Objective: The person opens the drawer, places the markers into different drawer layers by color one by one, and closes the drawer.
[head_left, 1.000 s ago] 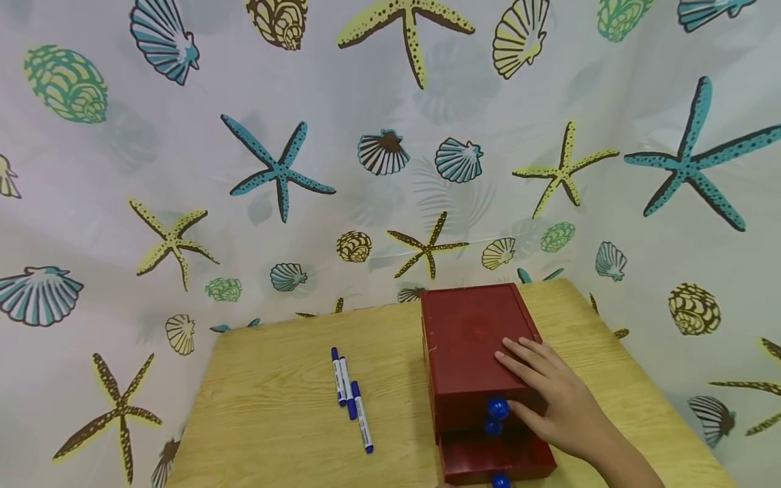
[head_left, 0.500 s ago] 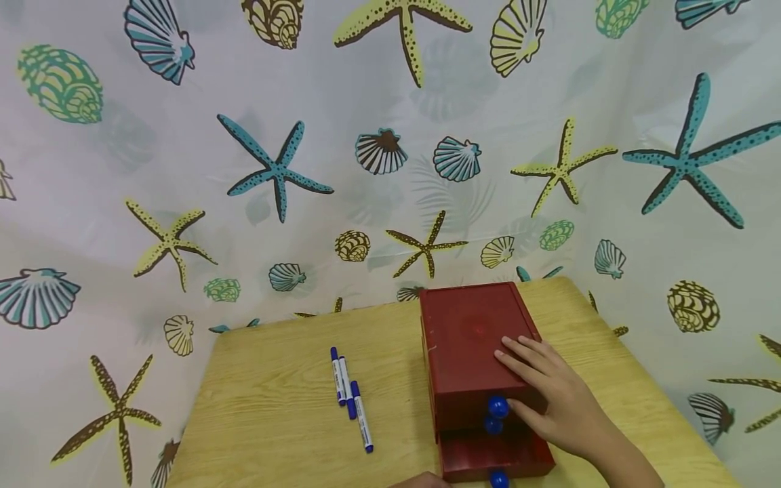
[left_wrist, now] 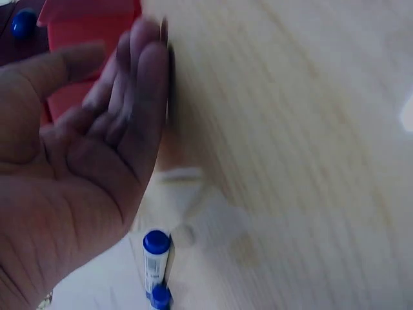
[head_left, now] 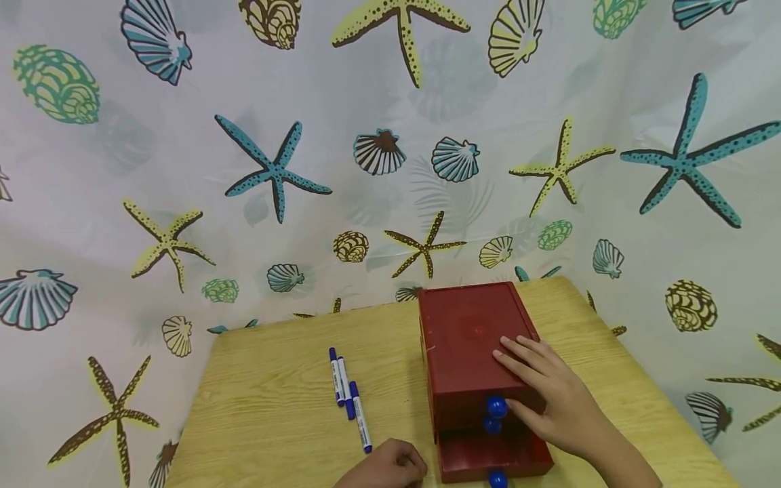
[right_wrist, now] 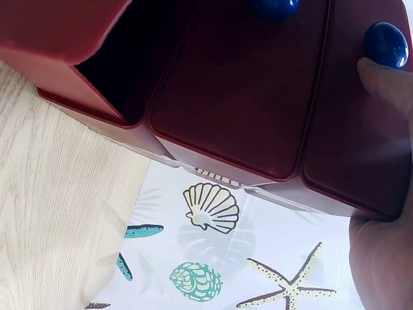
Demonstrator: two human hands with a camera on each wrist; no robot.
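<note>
A dark red drawer unit [head_left: 476, 339] stands on the table with its bottom drawer [head_left: 464, 453] pulled out. My right hand [head_left: 558, 396] rests on its top right edge, fingers straight across the top. Its thumb [right_wrist: 387, 84] lies on the front, right at the upper blue knob [right_wrist: 386, 44]. Left of the pulled-out drawer, my left hand [head_left: 387, 466] is low over the table, its fingers loosely curled. The left wrist view shows nothing in its palm [left_wrist: 71, 187]. Three white markers with blue caps [head_left: 361, 417] lie just beyond this hand.
The wooden table [head_left: 262, 407] extends left of the unit and markers. A white curtain [head_left: 378, 88] printed with shells and starfish hangs behind and at both sides. Blue knobs stick out from the drawer fronts, the lowest knob [head_left: 497, 479] closest to me.
My left hand has come into the head view from the bottom edge and moved left, away from the bottom drawer. My right hand has stayed on the unit.
</note>
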